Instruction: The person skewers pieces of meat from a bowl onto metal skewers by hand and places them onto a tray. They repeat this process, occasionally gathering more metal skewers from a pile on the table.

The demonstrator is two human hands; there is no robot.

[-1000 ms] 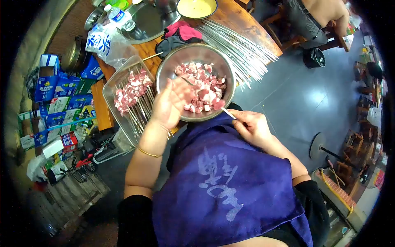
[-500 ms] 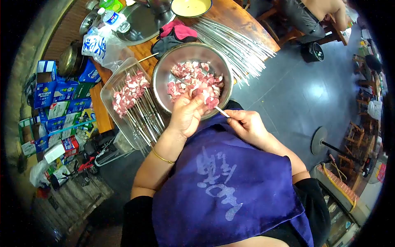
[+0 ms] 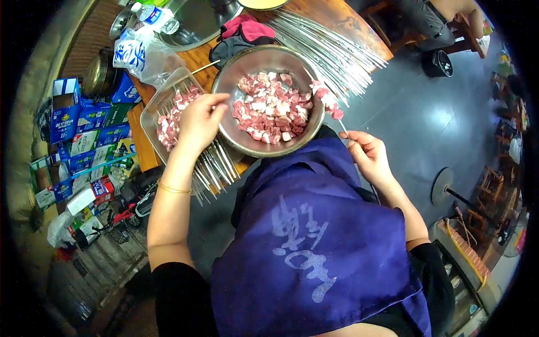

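Note:
My right hand (image 3: 368,155) pinches the bare lower end of a metal skewer (image 3: 344,128). Pieces of raw meat (image 3: 326,101) are threaded along its upper part, just right of the bowl's rim. My left hand (image 3: 200,121) hovers over the clear plastic tray, near the bowl's left rim. Its thumb and fingers are apart, with nothing between them. Cubes of raw pink and white meat (image 3: 271,109) lie in the steel bowl (image 3: 227,130). In the tray (image 3: 147,117) rest several loaded skewers (image 3: 216,165), partly hidden by my left hand.
Bare metal skewers (image 3: 331,50) lie fanned across the wooden table (image 3: 351,22). Behind the bowl is a pink and grey cloth item (image 3: 247,36). A plastic bag (image 3: 143,59) and a water bottle (image 3: 154,18) stand far left. Another person's leg (image 3: 424,22) shows far right.
My right hand has drawn the skewer with meat up and right, out of the bowl. My left hand has left the meat and moved left over the tray.

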